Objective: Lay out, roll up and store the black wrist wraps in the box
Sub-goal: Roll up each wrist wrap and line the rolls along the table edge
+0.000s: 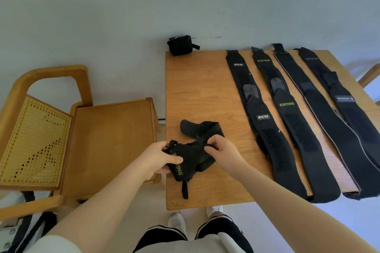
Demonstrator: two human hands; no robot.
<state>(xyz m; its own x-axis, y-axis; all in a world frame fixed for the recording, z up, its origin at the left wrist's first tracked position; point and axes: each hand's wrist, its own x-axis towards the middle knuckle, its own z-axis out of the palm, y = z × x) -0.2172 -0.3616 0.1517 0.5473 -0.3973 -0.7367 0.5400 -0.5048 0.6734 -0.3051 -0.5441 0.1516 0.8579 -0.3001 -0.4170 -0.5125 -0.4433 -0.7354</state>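
Observation:
A partly rolled black wrist wrap (190,157) with green lettering lies at the near left of the wooden table (197,88). My left hand (159,159) grips its rolled end, thumb across the lettering. My right hand (221,150) pinches the loose strip beside the roll. The free tail (197,128) curls away behind my hands, and a thumb loop (185,189) hangs toward the near edge. Several black wraps (265,117) lie flat in parallel strips on the table's right half. One rolled wrap (181,45) sits at the far left corner. No box is in view.
A wooden chair (111,139) with a perforated cane back (35,141) stands close against the table's left edge. The wall runs behind the table. My legs and white shoes (176,223) are below the near edge. Another chair's arm (369,76) shows at far right.

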